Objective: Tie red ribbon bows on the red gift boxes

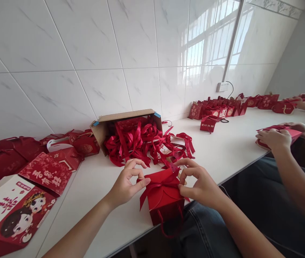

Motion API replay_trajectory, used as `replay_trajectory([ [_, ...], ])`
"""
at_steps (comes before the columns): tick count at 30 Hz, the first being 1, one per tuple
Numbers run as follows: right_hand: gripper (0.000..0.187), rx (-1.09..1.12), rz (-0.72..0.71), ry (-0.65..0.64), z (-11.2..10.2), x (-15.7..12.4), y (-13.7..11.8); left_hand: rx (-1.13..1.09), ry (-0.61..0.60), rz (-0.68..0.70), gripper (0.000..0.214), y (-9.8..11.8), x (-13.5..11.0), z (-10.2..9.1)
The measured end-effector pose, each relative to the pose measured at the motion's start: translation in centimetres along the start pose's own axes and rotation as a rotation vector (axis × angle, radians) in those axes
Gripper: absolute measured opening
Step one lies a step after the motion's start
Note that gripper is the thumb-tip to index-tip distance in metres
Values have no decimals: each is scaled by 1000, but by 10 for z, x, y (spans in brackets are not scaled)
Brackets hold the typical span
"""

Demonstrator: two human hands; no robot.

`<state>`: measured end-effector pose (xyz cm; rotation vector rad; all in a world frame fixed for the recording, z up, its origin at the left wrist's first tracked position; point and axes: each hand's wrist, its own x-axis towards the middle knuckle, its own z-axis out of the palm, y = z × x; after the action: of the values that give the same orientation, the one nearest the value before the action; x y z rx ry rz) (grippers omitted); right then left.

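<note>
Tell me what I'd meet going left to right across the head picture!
Cartoon-printed box → cardboard box → ribbon-wrapped red box → small lettered box → wall socket → another person's red box.

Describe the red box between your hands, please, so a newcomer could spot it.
On the white table, find the carton spilling red ribbons. In front, at the near edge, sits the red box. A ribbon across its curved top flaps sets it apart.

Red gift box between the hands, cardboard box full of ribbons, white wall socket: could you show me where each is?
Red gift box (165,196): head view, on its top flaps.
Cardboard box (99,135): head view, on its left wall.
White wall socket (223,86): head view, on its front.
</note>
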<state>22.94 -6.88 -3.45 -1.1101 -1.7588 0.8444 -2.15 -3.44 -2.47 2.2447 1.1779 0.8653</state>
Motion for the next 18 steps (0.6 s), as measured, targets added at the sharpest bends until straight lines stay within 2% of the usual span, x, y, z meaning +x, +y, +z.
replay_trajectory([
  [4,13,-9,-30,-25,-3,-2,7,-69,-37,-44,34,-6,0,2],
  [5,8,17,-50,-73,-4,-3,12,-121,-43,-61,33,-8,0,3],
  [6,13,62,-71,-143,-5,-3,18,-180,-43,-76,33,-10,0,5],
  [9,101,185,-102,-363,-3,-2,35,-334,-21,-126,30,-14,-1,10],
  [10,119,185,-97,-398,-1,-2,38,-372,-16,-149,30,-15,-2,13],
  [11,126,159,-89,-405,2,-1,40,-410,-13,-171,30,-16,-2,15],
  [15,111,42,-92,-316,4,-7,38,-541,28,-184,32,-21,-4,22],
  [18,101,136,-60,-178,-11,-20,44,-576,75,-173,34,-27,-3,24],
])
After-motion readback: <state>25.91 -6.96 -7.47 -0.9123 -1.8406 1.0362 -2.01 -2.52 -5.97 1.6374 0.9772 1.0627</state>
